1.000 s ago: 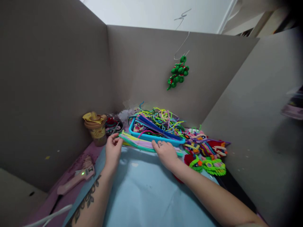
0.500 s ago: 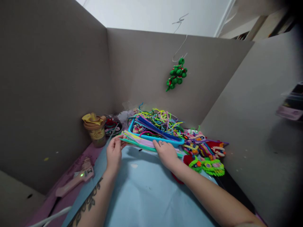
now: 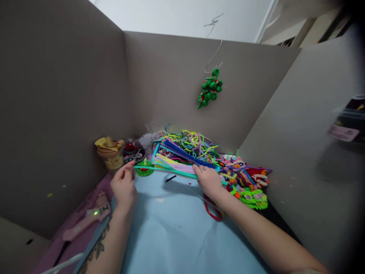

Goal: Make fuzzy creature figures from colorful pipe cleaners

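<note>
My right hand (image 3: 209, 183) is closed around a bundle of pipe cleaners (image 3: 179, 167) in pale purple, yellow and green, held in front of the blue basket (image 3: 154, 151). Between the fingertips of my left hand (image 3: 124, 186) is the end of one mint-green pipe cleaner (image 3: 148, 168), stretched out to the left from the bundle. Behind, the basket holds a dark blue bundle (image 3: 185, 154) and a tangle of loose coloured pipe cleaners (image 3: 196, 140). A round green fuzzy piece (image 3: 145, 170) lies behind the stretched strand.
On the left stand a lidded cup (image 3: 110, 154) and a pink glue gun (image 3: 87, 223) with a lit green light. Colourful fuzzy figures (image 3: 253, 198) lie at right, near a red loop (image 3: 212, 213). A green ornament (image 3: 210, 89) hangs from a wire on the grey partition.
My left hand has moved left and away from the bundle, drawing one mint-green pipe cleaner out. My right hand keeps its hold on the bundle. The green round piece has come into sight.
</note>
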Demonstrator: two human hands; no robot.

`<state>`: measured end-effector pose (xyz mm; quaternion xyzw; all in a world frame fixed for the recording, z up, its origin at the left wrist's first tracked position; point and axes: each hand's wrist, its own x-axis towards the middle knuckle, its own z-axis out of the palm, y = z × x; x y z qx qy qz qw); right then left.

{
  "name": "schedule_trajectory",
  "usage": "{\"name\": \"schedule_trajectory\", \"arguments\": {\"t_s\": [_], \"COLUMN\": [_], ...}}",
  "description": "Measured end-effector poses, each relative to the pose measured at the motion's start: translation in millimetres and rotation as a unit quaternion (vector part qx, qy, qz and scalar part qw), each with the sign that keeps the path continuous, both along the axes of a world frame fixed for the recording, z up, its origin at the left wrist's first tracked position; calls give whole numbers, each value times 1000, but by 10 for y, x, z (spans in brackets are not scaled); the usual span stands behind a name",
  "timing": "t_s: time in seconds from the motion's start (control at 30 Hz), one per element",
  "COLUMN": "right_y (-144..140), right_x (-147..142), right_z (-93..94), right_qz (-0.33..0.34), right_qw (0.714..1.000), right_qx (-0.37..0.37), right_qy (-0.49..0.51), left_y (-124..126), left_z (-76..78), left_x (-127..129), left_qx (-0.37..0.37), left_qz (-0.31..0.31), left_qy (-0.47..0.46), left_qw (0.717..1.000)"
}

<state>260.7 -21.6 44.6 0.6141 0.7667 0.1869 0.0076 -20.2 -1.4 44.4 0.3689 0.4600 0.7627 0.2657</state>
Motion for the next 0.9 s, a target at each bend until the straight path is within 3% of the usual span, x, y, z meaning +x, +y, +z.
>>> {"name": "schedule_trajectory", "arguments": {"t_s": [0.1, 0.27, 0.37, 0.43, 0.53, 0.63, 0.7, 0.77, 0.83, 0.9], "right_y": [37, 311, 579, 753, 908, 816, 592, 274, -77, -392], "right_x": [230, 574, 607, 563, 467, 360, 253, 106, -65, -224], "right_z": [106, 388, 476, 457, 347, 221, 149, 88, 56, 75], "right_qz": [-20, -109, -137, -126, -72, 22, 134, 255, 292, 281], "right_qw": [999, 984, 976, 981, 991, 980, 944, 862, 773, 715], "right_qx": [25, 120, 140, 109, 4, -31, -67, -164, -180, -110], "right_qy": [14, 70, 97, 103, 114, 198, 293, 406, 534, 631], "left_y": [-37, -123, -83, -21, 59, 83, 82, 82, 82, 69], "left_z": [204, 461, 422, 350, 250, 170, 112, 48, -8, -42], "left_x": [-74, -131, -159, -181, -190, -147, -89, -10, 82, 178], "left_qx": [87, 107, 86, 68, 13, -29, -38, -40, -44, -59], "left_qz": [8, -21, -56, -73, -99, -122, -137, -158, -171, -182], "left_qy": [-131, -240, -287, -309, -375, -414, -421, -414, -397, -382], "left_qw": [987, 965, 952, 946, 922, 902, 896, 895, 901, 904]}}
